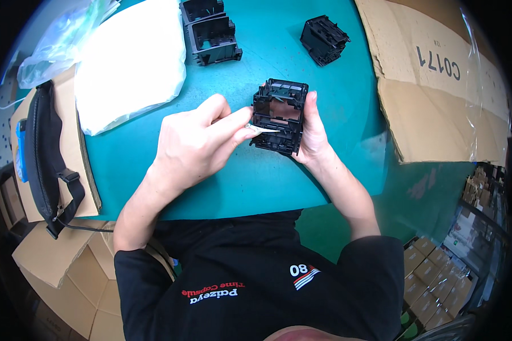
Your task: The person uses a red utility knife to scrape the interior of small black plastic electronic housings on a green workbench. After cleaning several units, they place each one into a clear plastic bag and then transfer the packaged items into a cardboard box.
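Observation:
My right hand (313,132) grips a black plastic housing (277,138) from its right side, thumb along the edge. The housing is boxy, with an open window in its middle and ribs and clips around it. In my left hand (198,139) a slim, pale pointed tool (263,130) is pinched between thumb and fingers. Its tip lies over the lower left part of the housing; whether it touches the plastic I cannot tell. The tool's handle is hidden inside my closed fingers.
On the green tabletop (239,182) lie another black housing (324,40) at the back right and open black frames (215,42) at the back left. A white plastic bag (132,68) is at left, beside a black strap (44,142). Cardboard (438,108) covers the right side; an open carton (85,278) stands lower left.

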{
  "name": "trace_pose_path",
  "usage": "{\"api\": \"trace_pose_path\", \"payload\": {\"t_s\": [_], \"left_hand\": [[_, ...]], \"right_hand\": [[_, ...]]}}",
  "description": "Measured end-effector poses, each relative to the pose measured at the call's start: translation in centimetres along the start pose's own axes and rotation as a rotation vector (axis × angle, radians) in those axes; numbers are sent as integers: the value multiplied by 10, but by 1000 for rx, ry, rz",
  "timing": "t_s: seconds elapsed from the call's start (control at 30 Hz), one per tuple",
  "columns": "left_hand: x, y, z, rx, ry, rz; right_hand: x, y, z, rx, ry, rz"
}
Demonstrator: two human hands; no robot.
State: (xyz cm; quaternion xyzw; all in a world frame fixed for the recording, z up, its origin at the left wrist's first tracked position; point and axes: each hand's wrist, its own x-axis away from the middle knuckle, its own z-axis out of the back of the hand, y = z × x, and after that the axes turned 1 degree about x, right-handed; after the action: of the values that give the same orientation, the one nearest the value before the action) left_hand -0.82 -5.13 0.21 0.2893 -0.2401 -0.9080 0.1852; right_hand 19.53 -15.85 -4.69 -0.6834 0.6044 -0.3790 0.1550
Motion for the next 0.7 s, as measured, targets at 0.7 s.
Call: {"api": "trace_pose_path", "payload": {"t_s": [0.7], "left_hand": [[-2,-3,-1,37,61,-57]], "right_hand": [[-7,-4,1,-207,-156,130]]}}
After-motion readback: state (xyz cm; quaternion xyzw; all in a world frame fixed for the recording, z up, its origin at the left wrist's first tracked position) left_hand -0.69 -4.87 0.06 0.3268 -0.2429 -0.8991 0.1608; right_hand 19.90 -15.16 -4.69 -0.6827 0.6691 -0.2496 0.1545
